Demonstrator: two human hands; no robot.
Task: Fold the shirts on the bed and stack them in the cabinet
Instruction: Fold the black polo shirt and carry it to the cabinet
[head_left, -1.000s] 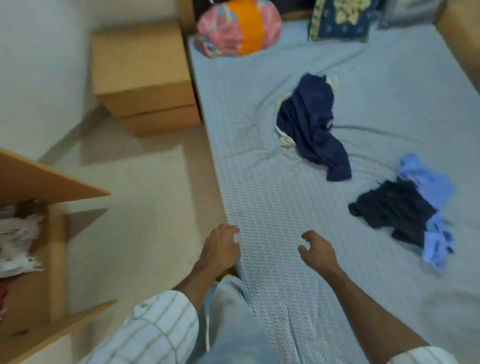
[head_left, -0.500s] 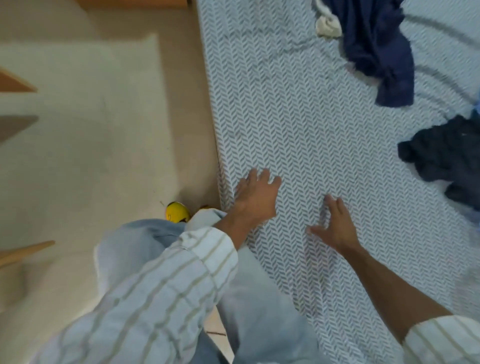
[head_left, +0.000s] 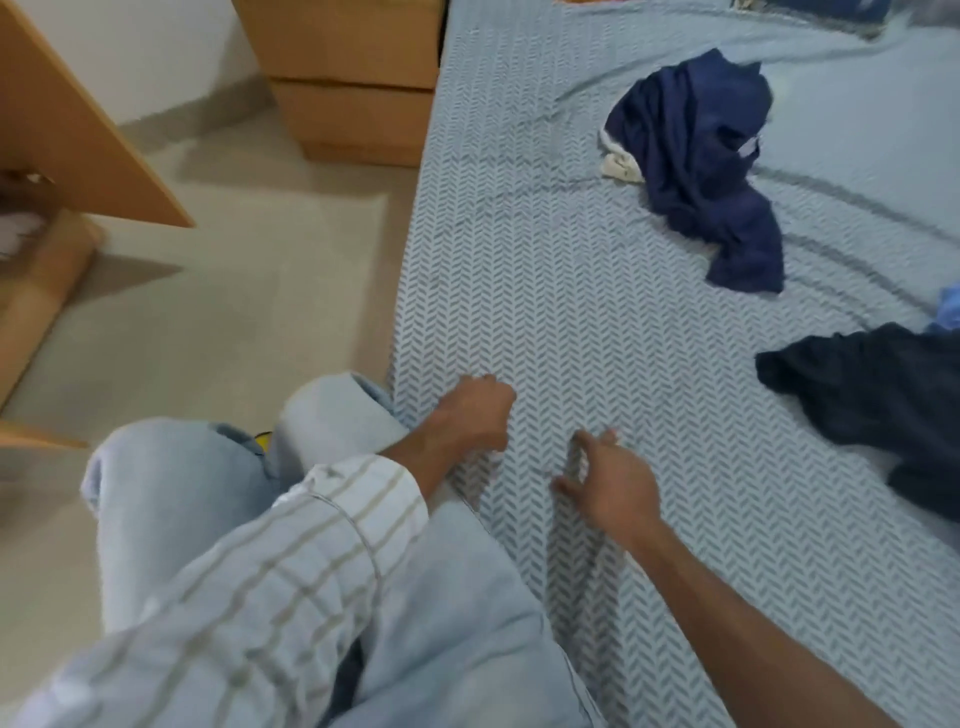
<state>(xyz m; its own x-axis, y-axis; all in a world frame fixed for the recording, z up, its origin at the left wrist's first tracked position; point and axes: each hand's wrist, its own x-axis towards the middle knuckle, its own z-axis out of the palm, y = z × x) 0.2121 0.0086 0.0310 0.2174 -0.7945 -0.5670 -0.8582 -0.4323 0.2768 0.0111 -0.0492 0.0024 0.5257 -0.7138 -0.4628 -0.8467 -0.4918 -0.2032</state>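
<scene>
Both hands sit low on the bed (head_left: 597, 291), near its left edge at about 6 o'clock in the view; the left hand (head_left: 470, 415) has its fingers curled under and rests knuckles-up on the herringbone bedsheet (head_left: 519, 234), and whether it grips the cloth cannot be told through the blur; the right hand (head_left: 610, 480), just beside it toward 3 o'clock, has its fingers loosely spread and its fingertips on the sheet, holding nothing. The shirts lie unfolded and well apart from both hands; a navy shirt (head_left: 701, 156) is crumpled at about 1 o'clock (a scrap of cream cloth (head_left: 621, 166) shows at its left edge); a darker shirt (head_left: 883, 400) is heaped at 3 o'clock against the right border, with a bit of light blue fabric (head_left: 948, 312) just above it. The cabinet (head_left: 78, 130) stands open at 9 to 10 o'clock, its wooden door angled out over the floor (head_left: 234, 312); a wooden bedside drawer unit (head_left: 353, 78) sits at 11 o'clock against the bed. Pale jeans (head_left: 332, 421) and a striped sleeve (head_left: 291, 561) fill the lower left.
</scene>
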